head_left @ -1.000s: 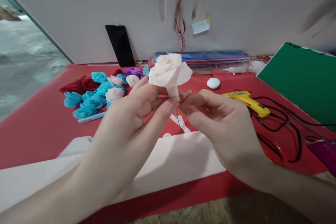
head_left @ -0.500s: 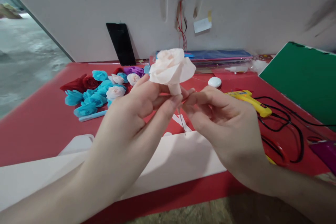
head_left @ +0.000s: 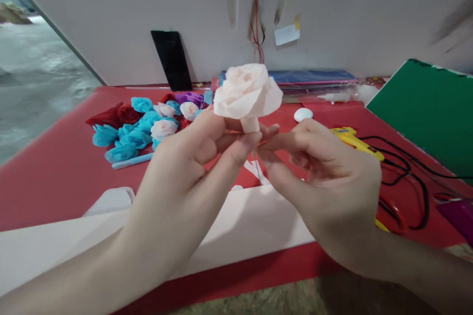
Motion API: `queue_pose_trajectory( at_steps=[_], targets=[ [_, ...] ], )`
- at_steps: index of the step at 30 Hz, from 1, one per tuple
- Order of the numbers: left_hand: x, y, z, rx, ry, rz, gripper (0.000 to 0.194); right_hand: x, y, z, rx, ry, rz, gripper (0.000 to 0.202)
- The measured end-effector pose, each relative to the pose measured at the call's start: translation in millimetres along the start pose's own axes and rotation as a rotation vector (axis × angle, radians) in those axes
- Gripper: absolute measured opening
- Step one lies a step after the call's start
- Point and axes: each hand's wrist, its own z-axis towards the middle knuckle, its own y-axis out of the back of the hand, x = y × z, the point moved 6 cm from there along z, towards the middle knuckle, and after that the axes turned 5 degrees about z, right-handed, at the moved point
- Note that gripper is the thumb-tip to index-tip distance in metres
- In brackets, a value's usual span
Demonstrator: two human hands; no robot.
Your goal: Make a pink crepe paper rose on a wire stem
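A pale pink paper rose (head_left: 247, 91) with layered petals is held upright in front of me. My left hand (head_left: 185, 172) is closed around the rose's narrow base, thumb in front and fingers behind. From under the base a thin wire stem (head_left: 257, 172) points down. My right hand (head_left: 328, 177) is closed in a pinch at the lower end of the base, beside the wire; its fingertips touch the left thumb, and they partly hide what they press. Beneath both hands lies a long sheet of pale paper (head_left: 254, 226), with some white paper strips (head_left: 254, 170) beyond its far edge.
On the red table (head_left: 55, 167), several blue, red, purple and pink paper flowers (head_left: 136, 130) lie at left. A dark phone (head_left: 172, 61) leans against the wall. At right are a yellow glue gun (head_left: 356, 142), black cables (head_left: 406, 157), a green board (head_left: 424, 113) and a white round object (head_left: 303, 114).
The rose and both hands have shifted slightly right in view, and the rose has turned a little. My right hand has rolled outward slightly, still pinching at the base.
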Motion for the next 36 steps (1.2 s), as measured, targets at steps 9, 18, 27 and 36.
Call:
queue_pose_trajectory(
  at_steps=[9, 18, 27, 36],
  targets=[
    [3.6, 5.5, -2.0, -0.067, 0.090, -0.033, 0.011, 15.8, 5.0, -7.0, -0.041, 0.194, -0.214, 0.015],
    [8.9, 3.1, -0.1, -0.026, 0.122, -0.139, 0.014, -3.3, 14.5, 1.2, -0.035, -0.015, -0.012, 0.012],
    [16.2, -5.9, -1.9, 0.103, 0.288, -0.453, 0.012, -28.3, -7.6, 3.0, 0.327, -0.394, 0.378, 0.015],
    [21.0, -17.3, 0.7, 0.247, 0.410, -0.573, 0.016, -26.7, -14.0, 0.8, 0.426, -0.419, 0.497, 0.021]
  ],
)
